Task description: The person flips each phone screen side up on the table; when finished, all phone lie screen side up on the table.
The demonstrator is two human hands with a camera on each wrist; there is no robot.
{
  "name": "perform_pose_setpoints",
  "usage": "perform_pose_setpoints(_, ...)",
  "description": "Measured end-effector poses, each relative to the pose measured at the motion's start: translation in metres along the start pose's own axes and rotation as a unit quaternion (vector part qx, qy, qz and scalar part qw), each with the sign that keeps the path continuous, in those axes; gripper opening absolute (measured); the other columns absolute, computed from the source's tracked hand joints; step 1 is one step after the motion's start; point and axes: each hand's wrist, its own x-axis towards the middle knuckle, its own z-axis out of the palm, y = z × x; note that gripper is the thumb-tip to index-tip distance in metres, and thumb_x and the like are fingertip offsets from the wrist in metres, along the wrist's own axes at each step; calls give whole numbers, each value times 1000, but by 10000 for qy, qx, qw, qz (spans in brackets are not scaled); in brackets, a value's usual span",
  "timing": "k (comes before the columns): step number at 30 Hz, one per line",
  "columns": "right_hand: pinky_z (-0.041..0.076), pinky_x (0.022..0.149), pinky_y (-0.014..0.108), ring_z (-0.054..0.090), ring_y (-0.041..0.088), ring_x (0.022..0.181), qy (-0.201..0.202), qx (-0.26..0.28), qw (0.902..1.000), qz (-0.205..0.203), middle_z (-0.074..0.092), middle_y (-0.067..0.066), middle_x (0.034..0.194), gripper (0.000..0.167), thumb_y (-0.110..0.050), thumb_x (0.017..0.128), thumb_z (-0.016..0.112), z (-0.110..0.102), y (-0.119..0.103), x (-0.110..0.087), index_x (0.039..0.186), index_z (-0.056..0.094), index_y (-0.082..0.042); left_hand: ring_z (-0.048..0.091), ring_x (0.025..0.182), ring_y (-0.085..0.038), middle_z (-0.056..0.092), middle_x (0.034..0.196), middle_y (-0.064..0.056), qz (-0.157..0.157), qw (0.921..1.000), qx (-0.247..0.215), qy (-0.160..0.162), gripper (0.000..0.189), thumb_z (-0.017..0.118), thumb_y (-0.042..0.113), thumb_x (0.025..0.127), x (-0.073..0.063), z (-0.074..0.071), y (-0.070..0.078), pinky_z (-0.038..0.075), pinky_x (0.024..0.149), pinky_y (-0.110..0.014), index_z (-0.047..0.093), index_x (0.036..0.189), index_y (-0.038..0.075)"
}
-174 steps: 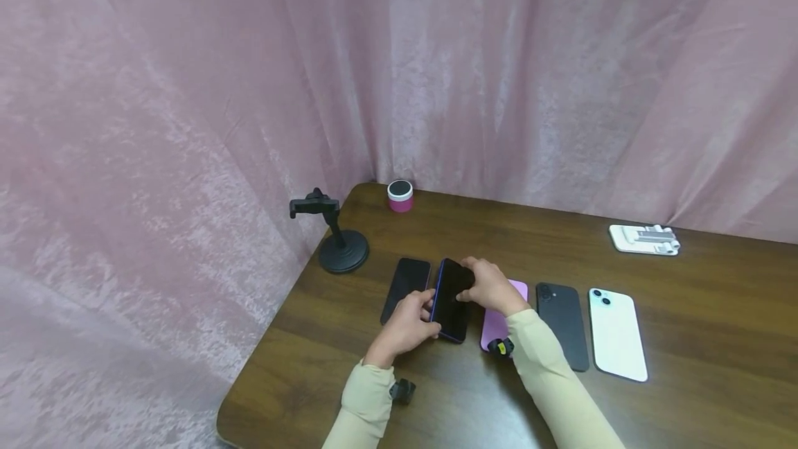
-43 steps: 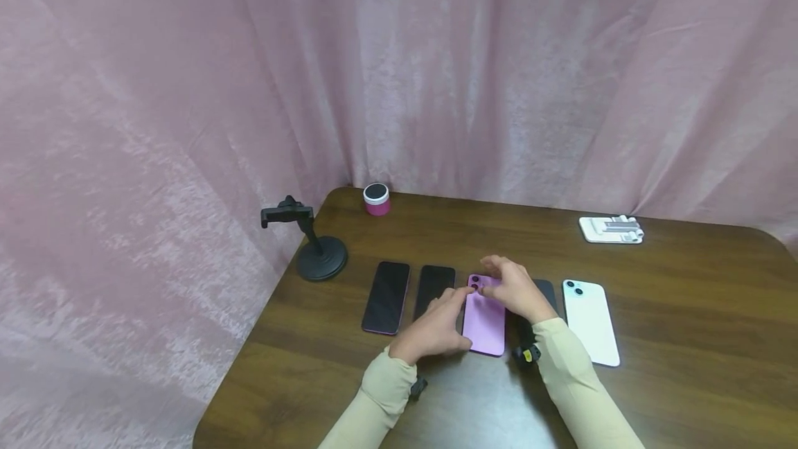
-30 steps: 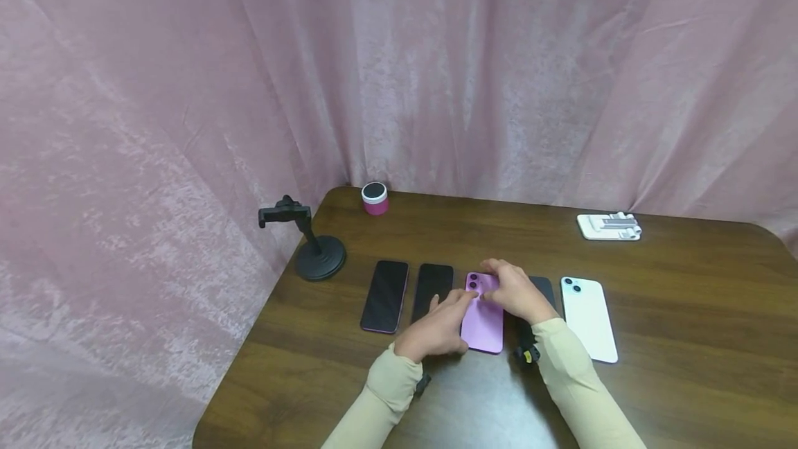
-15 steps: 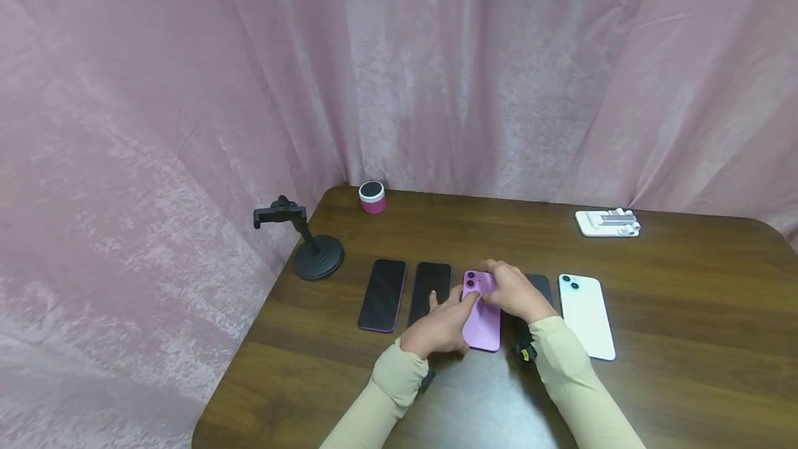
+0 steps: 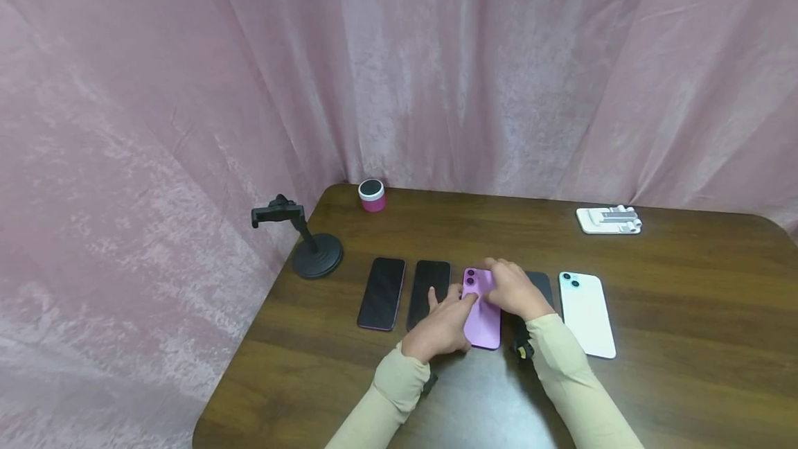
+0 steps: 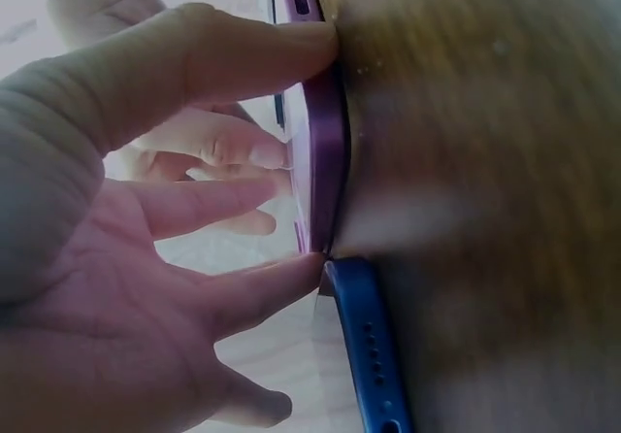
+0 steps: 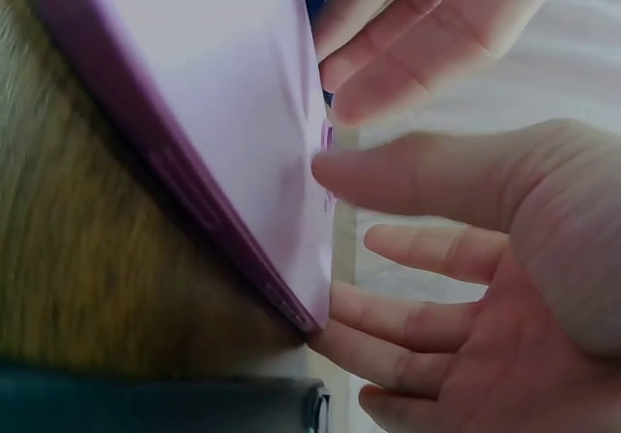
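Note:
A purple phone [image 5: 483,328] lies back up in the middle of a row of phones. My left hand [image 5: 440,328] spans its left side; in the left wrist view the straight thumb [image 6: 262,56] touches its bottom end and a finger [image 6: 267,292] reaches the long edge. The right hand [image 5: 514,289] is at its top right, its fingertips [image 7: 335,341] touching a corner and its thumb [image 7: 408,176] resting over the back. Left of it lies a blue-edged phone [image 5: 431,279], screen up, partly under my left hand. A dark phone [image 5: 539,284] shows partly behind the right hand.
Another screen-up phone [image 5: 382,294] lies far left, and a white phone [image 5: 587,314] lies right. A black phone stand [image 5: 318,256] stands at the left table edge. A pink and white jar [image 5: 372,196] and a folded white stand [image 5: 609,220] are at the back.
Earlier both hands held the blue-edged phone, tilted; it now lies flat and the hands are at the purple phone. Over the last second the left thumb and fingers moved slightly; the right hand hardly moved.

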Motion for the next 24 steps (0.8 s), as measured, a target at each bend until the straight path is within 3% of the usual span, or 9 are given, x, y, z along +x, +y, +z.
perform_pose_setpoints(14, 45, 91, 59, 61, 47, 104, 267, 364, 9990, 72, 68, 25, 115, 50, 6, 74, 67, -4, 4, 1, 123, 63, 10, 54, 117, -26, 50, 120, -14, 196, 9988, 315, 331, 68, 96, 7, 58, -1, 2, 3, 19, 110, -71, 65, 118, 10)
perform_pose_setpoints(24, 53, 82, 50, 61, 43, 107, 531, 1089, 9917, 438, 65, 29, 118, 52, 14, 72, 61, -7, 3, -2, 123, 63, 9, 50, 112, -33, 46, 123, -16, 270, 9985, 358, 301, 69, 95, 6, 61, -3, 0, 6, 21, 110, -70, 63, 122, 10)
